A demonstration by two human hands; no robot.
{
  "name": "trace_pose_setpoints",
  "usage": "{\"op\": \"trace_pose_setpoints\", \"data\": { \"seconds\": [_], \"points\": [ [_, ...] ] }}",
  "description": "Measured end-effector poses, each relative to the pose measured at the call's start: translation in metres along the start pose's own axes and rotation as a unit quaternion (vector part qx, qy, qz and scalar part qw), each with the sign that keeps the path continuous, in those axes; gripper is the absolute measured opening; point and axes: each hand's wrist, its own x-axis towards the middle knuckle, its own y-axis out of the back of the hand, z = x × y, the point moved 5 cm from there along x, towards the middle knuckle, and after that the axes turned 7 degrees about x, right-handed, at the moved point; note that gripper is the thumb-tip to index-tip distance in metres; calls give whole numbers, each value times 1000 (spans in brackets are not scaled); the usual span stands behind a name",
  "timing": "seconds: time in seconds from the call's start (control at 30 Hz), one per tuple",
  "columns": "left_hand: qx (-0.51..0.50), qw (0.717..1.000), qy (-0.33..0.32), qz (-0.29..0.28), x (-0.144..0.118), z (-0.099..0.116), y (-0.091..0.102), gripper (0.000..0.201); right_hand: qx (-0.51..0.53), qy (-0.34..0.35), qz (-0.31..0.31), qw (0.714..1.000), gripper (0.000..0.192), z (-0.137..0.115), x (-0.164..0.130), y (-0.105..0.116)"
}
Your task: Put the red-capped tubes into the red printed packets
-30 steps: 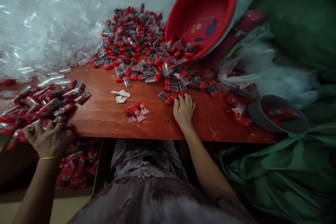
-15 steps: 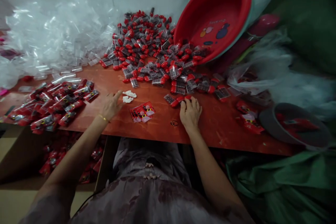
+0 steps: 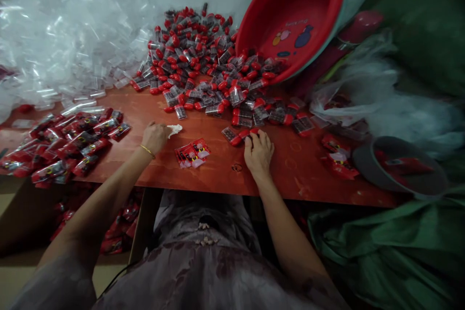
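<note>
Your left hand [image 3: 155,136] pinches the white scrap [image 3: 175,129] shut in its grip. Your right hand [image 3: 258,151] rests loosely on a red-capped tube [image 3: 232,135], fingers spread apart, holding it steady on the surface [image 3: 283,164].

A small crumpled white scrap [image 3: 174,129] lies on the red-brown tabletop, touching the curled fingertips of the left hand [image 3: 155,136]. A red-capped clear vial [image 3: 231,135] lies on its side at the fingertips of the right hand [image 3: 258,149], at the near edge of the vial heap.

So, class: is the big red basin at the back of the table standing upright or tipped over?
Tipped: the red basin leans on its side, its inside showing, red-capped items spilling from it.
</note>
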Motion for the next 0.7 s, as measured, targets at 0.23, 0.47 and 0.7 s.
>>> {"op": "trace_pose_setpoints", "data": {
  "seconds": [0.23,0.47,0.7],
  "points": [
    [-53,990,-7,129,-26,70,30,29,9,0,-4,1000,40,0,1,0],
    [-108,992,-45,55,-23,100,-9,27,21,0,-8,1000,40,2,2,0],
    [-141,987,-9,76,-26,97,-18,25,31,17,23,999,37,3,0,0]
  ]
}}
